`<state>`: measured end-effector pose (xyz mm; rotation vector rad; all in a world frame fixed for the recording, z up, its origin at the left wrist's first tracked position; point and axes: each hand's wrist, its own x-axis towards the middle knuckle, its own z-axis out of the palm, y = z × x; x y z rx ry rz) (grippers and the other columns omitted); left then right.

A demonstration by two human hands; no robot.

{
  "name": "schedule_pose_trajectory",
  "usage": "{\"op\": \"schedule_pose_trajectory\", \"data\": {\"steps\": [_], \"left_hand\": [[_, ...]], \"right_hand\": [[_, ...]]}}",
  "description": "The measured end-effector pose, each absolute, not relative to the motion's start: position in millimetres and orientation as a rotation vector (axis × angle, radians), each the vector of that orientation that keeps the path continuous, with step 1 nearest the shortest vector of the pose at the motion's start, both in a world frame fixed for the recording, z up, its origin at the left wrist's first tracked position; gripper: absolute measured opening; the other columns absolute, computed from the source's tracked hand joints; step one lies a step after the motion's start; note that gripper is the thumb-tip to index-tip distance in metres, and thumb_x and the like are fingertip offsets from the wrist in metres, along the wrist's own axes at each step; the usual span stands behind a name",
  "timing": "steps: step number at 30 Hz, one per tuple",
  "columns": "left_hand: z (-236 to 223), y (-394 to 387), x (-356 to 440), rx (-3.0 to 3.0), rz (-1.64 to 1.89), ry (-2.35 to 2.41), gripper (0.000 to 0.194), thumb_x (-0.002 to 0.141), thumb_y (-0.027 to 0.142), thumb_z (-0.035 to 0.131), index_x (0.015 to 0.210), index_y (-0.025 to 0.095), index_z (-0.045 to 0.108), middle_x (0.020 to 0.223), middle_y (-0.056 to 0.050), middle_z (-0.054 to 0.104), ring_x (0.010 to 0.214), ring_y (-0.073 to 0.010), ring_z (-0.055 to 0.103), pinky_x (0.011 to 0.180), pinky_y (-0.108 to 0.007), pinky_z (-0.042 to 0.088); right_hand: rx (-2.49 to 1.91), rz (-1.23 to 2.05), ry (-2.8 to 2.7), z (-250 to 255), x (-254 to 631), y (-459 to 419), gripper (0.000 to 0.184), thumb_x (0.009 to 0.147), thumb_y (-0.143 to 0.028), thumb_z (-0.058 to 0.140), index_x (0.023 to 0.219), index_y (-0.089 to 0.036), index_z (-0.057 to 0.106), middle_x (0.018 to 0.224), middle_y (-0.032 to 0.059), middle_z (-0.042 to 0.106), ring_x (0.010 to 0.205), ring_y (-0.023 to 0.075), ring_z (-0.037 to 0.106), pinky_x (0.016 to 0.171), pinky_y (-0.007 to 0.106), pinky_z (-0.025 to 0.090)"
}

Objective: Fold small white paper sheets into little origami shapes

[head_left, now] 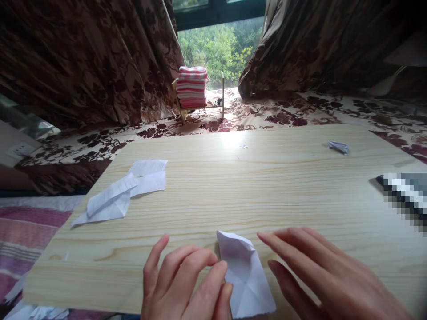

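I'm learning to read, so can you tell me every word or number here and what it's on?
None can be read.
Torn papers on the left: faint rows of marks, too small and blurred.
Creased paper at the front: no writing I can see.
Dark-edged thing on the right: covered by blurry squares, so I can't tell.

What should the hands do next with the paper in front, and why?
Maybe bring the right hand in to smooth down the top of the creased paper. That top edge looks bent and wavy, the left hand seems to pinch the left edge, and the right hand is open beside the paper, apparently not touching it.
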<state>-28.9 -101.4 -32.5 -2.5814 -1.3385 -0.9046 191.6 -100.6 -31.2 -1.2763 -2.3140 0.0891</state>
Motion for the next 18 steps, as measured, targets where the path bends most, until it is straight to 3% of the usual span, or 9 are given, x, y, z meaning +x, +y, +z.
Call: {"op": "schedule_pose_trajectory", "data": {"steps": [6, 8, 11, 18], "left_hand": [[-36.5, -117.3, -13.5, -2.683, -0.932, -1.502, 0.017, 0.086, 0.023, 0.055, 0.098, 0.020, 0.067, 0.103, -0.003, 0.070, 0.097, -0.0198, 0.058, 0.107, -0.048, 0.022], [-36.5, -118.4, -14.5, -2.686, -0.892, -1.473, 0.018, 0.086, 0.021, 0.054, 0.100, 0.020, 0.066, 0.106, -0.002, 0.069, 0.098, -0.0191, 0.057, 0.108, -0.048, 0.021], [-34.5, -119.1, -19.2, -2.691, -0.838, -1.432, 0.016, 0.087, 0.021, 0.054, 0.098, 0.021, 0.066, 0.105, 0.000, 0.069, 0.096, -0.0183, 0.056, 0.107, -0.048, 0.020], [-31.0, -122.7, -22.8, -2.715, -0.701, -1.443, 0.018, 0.089, 0.021, 0.048, 0.097, 0.022, 0.064, 0.103, -0.001, 0.067, 0.099, -0.0194, 0.055, 0.106, -0.053, 0.021]], "right_hand": [[-1.326, 0.319, -2.368, -15.0, 165.7, -68.1, 0.020, 0.082, -0.024, 0.058, 0.100, -0.021, 0.066, 0.092, 0.0071, 0.063, 0.080, 0.0180, 0.060, 0.066, 0.028, 0.048], [-1.369, 0.453, -2.416, -12.5, 160.0, -57.3, 0.014, 0.081, -0.020, 0.059, 0.089, -0.020, 0.070, 0.084, 0.0046, 0.064, 0.075, 0.0152, 0.060, 0.065, 0.025, 0.045], [-1.418, 0.526, -2.473, -8.5, 157.6, -47.9, 0.020, 0.082, -0.013, 0.052, 0.073, -0.017, 0.070, 0.074, 0.0036, 0.064, 0.064, 0.0117, 0.056, 0.059, 0.023, 0.039], [-1.441, 0.674, -2.487, -5.9, 154.0, -44.9, 0.019, 0.080, -0.022, 0.051, 0.079, -0.016, 0.070, 0.073, 0.0037, 0.067, 0.060, 0.0112, 0.053, 0.056, 0.023, 0.035]]}}
